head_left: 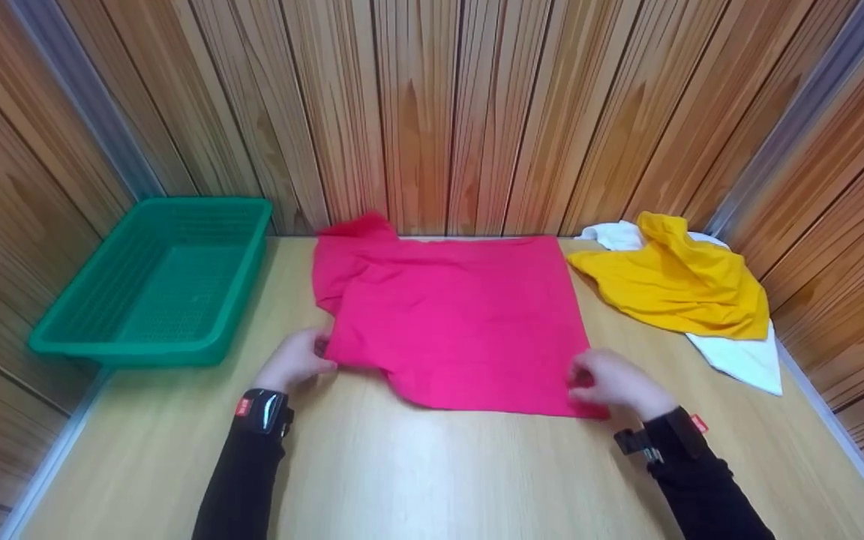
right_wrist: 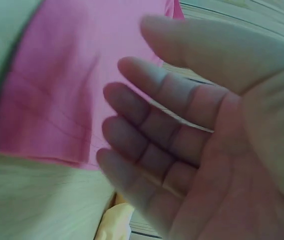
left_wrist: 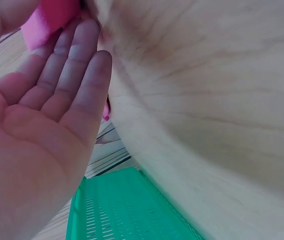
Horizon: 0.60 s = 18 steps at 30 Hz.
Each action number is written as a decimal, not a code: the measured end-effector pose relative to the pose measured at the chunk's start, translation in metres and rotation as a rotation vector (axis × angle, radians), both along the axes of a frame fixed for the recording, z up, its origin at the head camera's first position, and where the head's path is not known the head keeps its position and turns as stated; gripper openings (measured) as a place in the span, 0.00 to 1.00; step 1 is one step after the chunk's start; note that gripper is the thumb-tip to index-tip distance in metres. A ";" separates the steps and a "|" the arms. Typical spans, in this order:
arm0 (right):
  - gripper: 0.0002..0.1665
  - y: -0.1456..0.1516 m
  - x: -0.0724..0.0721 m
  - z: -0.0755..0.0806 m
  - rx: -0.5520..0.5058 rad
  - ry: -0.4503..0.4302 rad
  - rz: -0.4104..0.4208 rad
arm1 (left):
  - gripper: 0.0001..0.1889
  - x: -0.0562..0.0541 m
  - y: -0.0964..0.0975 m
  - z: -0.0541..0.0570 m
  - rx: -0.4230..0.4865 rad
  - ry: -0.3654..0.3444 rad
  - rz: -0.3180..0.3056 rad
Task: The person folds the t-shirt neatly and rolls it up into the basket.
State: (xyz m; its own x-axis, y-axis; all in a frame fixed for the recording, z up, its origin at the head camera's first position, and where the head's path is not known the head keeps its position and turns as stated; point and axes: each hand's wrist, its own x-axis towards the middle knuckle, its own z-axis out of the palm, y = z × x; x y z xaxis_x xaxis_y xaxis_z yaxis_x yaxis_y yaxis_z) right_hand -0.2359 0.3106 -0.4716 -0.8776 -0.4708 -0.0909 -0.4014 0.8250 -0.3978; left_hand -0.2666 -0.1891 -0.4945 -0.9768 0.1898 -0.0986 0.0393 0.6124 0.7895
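Observation:
A bright pink T-shirt [head_left: 462, 322] lies spread on the table, its straight hem to the right and a sleeve bunched at the far left. At its near left edge is my left hand [head_left: 298, 361], palm showing and fingers nearly straight in the left wrist view, with pink cloth [left_wrist: 52, 22] by the fingertips. My right hand [head_left: 616, 381] hovers over the near right corner of the shirt. In the right wrist view its fingers [right_wrist: 127, 102] are loosely bent beside the hem, thumb apart, with nothing pinched between them.
On the left stands a green plastic basket [head_left: 211, 352] with slotted walls. A crumpled yellow garment [head_left: 679, 289] lies on top of a white cloth [head_left: 747, 360] at the right. Wood-panelled walls [head_left: 417, 112] enclose the table [head_left: 417, 472] at the back and both sides.

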 end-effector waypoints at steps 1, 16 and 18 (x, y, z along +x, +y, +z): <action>0.13 0.000 0.003 -0.001 0.010 0.004 0.003 | 0.22 0.000 0.000 0.000 -0.006 0.009 0.003; 0.19 0.001 0.025 -0.015 0.077 0.129 -0.021 | 0.12 0.004 0.001 -0.003 -0.043 0.102 0.037; 0.18 0.002 0.026 -0.016 0.073 0.157 -0.014 | 0.13 0.004 0.001 -0.004 -0.034 0.112 0.029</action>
